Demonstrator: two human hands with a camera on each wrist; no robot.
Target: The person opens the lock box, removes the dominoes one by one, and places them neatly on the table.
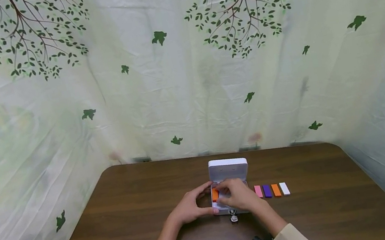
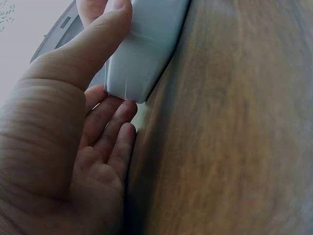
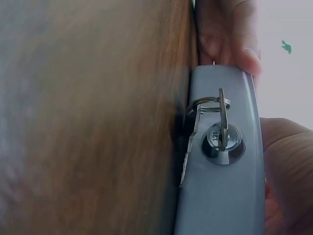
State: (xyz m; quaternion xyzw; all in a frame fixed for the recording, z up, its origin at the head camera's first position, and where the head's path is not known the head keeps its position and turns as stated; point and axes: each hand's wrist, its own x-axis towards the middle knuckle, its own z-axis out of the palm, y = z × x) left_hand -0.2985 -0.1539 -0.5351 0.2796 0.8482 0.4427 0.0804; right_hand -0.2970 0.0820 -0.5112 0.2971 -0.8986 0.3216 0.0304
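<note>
A small white metal lock box (image 1: 228, 169) stands on the table with its lid raised. My left hand (image 1: 190, 207) holds its left side, thumb at the front corner and fingers spread toward the back. Over the box's inside is my right hand (image 1: 240, 194), fingers bent down into it; whether they pinch something is hidden. An orange block (image 1: 215, 194) shows inside at the left, close to the right fingertips. A key (image 3: 223, 117) sits in the front lock, and a second key (image 3: 190, 152) hangs from the same ring.
Right of the box, a row holds a pink block (image 1: 258, 191), a purple block (image 1: 267, 191), an orange block (image 1: 276, 190) and a white block (image 1: 284, 188). The brown wooden table (image 1: 143, 188) ends at a leaf-printed curtain (image 1: 188, 95).
</note>
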